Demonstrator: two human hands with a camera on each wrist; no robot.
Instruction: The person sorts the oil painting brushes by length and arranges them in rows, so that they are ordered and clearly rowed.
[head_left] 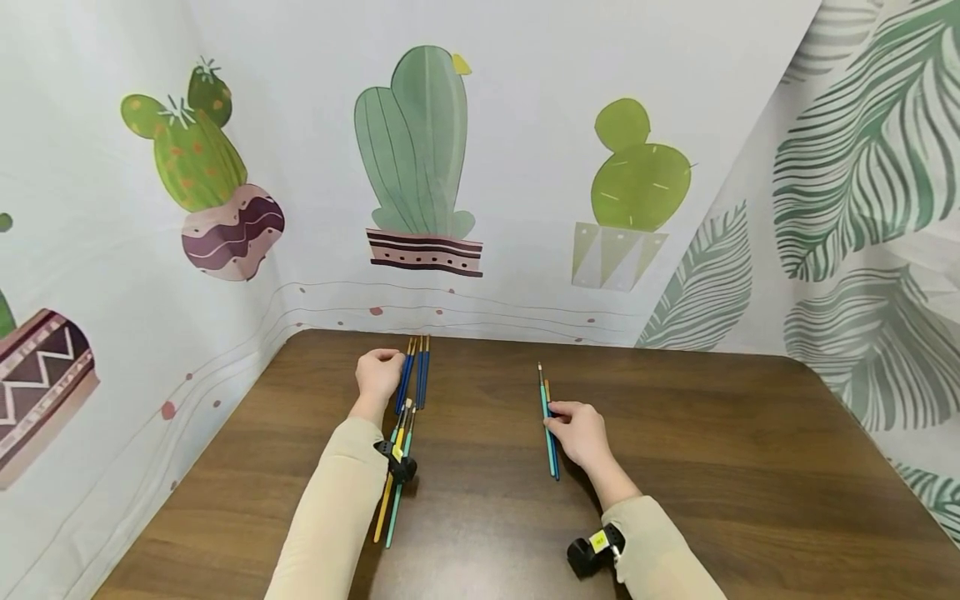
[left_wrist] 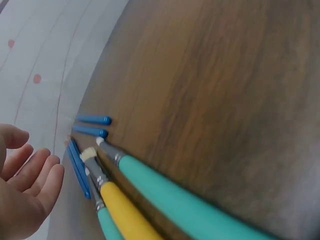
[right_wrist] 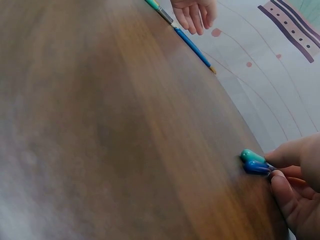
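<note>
My right hand (head_left: 581, 433) pinches a teal paintbrush (head_left: 545, 412) and a blue paintbrush (head_left: 557, 467) between thumb and fingers, on the right half of the table. In the right wrist view the rounded handle ends of the teal brush (right_wrist: 252, 155) and blue brush (right_wrist: 255, 167) lie side by side. Near the far edge, my left hand (head_left: 378, 373) is beside several blue paintbrushes (head_left: 423, 379); in the left wrist view its fingers (left_wrist: 47, 187) are loosely bent with nothing between them. A yellow paintbrush (left_wrist: 122, 210) and two teal paintbrushes (left_wrist: 165, 192) lie close to the left forearm.
The brown wooden table (head_left: 480, 500) extends around both hands. Behind it and to the left hangs a white cloth (head_left: 525, 250) printed with cacti, with leaf patterns at the right. Each wrist carries a small black camera (head_left: 588, 557).
</note>
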